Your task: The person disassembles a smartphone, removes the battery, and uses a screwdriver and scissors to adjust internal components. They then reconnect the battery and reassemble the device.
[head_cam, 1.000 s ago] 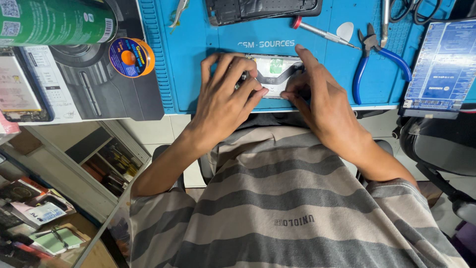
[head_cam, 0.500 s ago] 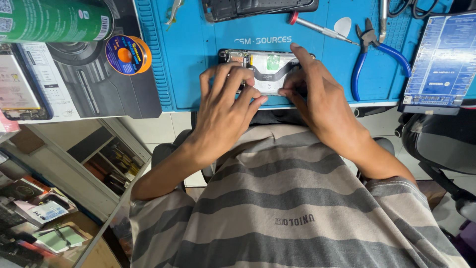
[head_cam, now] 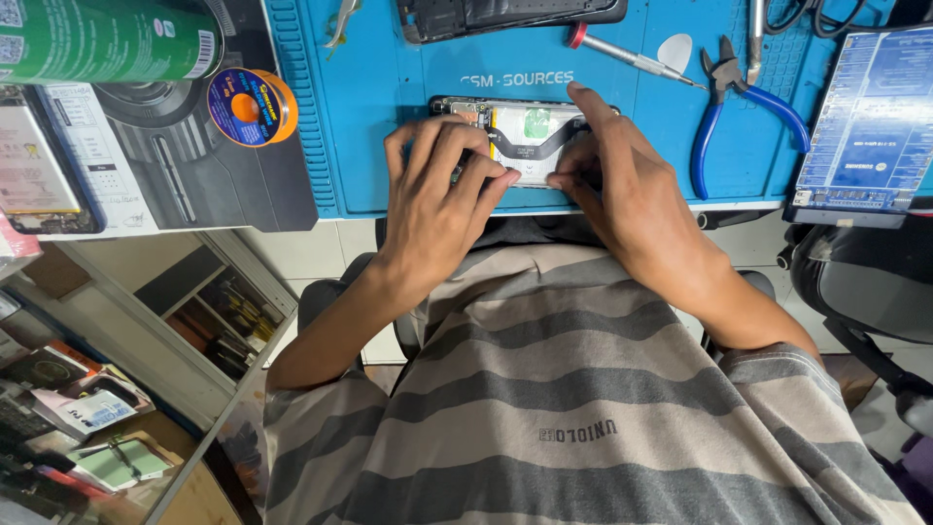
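While lying crosswise at upper centre, opened black smartphone with exposed innards (head_cam: 525,136): left hand (head_cam: 442,194) and right hand (head_cam: 622,185) press fingertips on opposite ends, equally near.

Phone (head_cam: 530,131) on mat (head_cam: 389,117), pliers (head_cam: 734,107) right.

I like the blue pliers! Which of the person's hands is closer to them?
The right hand. It rests on the opened phone, just beside the blue-handled pliers without touching them. The left hand sits on the phone's far side, farther away.
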